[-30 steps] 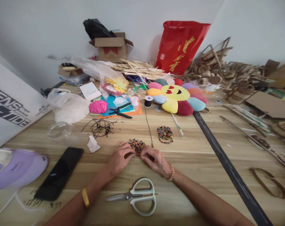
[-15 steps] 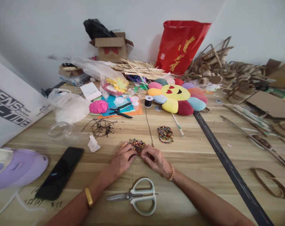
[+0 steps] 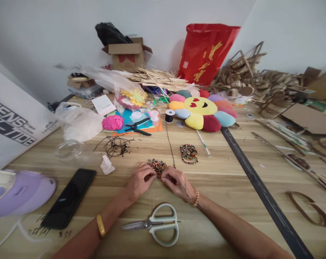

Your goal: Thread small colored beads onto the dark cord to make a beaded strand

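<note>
Small multicoloured beads (image 3: 156,166) lie in a heap on the wooden table, right in front of my fingertips. My left hand (image 3: 141,180) is at the heap's left edge, thumb and fingers pinched together. Opposite it, my right hand (image 3: 178,182) also pinches, close to the heap's right side. Whatever sits between the fingers is too small to make out. A black cord (image 3: 170,144) runs from a spool (image 3: 170,116) down to my right hand, with a few beads near its lower end. Coiled bead strands (image 3: 189,154) rest farther right. White-handled scissors (image 3: 163,225) lie between my forearms.
To the left are a black phone (image 3: 68,198), crumpled tissue (image 3: 107,165), black cord scraps (image 3: 116,145) and pliers (image 3: 138,127). A flower cushion (image 3: 202,109) lies behind the spool. A long dark strip (image 3: 260,187) crosses the table at right.
My left hand's fingers have shifted slightly, and the gap between thumb and forefinger shows more clearly. My right hand and the surrounding things look the same.
</note>
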Available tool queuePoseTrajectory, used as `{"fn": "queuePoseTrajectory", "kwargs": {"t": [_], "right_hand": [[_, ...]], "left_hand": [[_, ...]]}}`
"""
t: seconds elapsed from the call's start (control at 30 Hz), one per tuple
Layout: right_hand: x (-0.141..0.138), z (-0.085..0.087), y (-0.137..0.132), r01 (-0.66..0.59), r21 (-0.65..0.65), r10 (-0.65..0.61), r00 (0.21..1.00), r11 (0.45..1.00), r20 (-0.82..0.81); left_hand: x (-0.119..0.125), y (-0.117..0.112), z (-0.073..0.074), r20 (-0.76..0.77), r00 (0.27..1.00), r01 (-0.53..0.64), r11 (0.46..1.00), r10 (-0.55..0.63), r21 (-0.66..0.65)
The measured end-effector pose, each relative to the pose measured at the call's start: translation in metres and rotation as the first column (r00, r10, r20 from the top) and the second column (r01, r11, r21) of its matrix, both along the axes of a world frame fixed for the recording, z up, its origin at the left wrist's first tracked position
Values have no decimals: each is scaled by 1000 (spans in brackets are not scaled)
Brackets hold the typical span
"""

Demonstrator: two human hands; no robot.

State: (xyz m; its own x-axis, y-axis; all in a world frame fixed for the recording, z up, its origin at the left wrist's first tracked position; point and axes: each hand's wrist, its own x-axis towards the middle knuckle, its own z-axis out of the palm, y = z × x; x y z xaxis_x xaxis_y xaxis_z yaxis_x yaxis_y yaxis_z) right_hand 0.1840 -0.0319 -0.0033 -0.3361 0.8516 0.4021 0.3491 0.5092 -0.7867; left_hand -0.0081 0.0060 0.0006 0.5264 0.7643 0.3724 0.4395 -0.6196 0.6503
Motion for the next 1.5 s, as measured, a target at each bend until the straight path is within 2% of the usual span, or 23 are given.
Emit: {"fn": "queuePoseTrajectory", "kwargs": {"t": [0.1, 0.23, 0.5, 1.23, 1.5], "right_hand": [[0, 1, 0, 5, -2, -5, 1000, 1000, 10], [0, 1, 0, 12, 11, -12, 1000, 1000, 17], [0, 1, -1, 17, 16, -17, 1000, 1000, 8], [1, -3, 1, -2, 15, 2, 1000, 1000, -4], [1, -2, 0, -11, 8, 11, 1000, 1000, 2]], "left_hand": [[-1, 0, 7, 85, 995, -40, 993, 49, -112], [-3, 0, 12, 106, 989, -72, 958, 105, -276], [-5, 1, 10, 197, 975, 6, 881, 99, -472], [-3, -1, 4, 197, 979, 63, 829, 57, -556], [-3, -2, 8, 194, 978, 53, 812, 75, -581]]}}
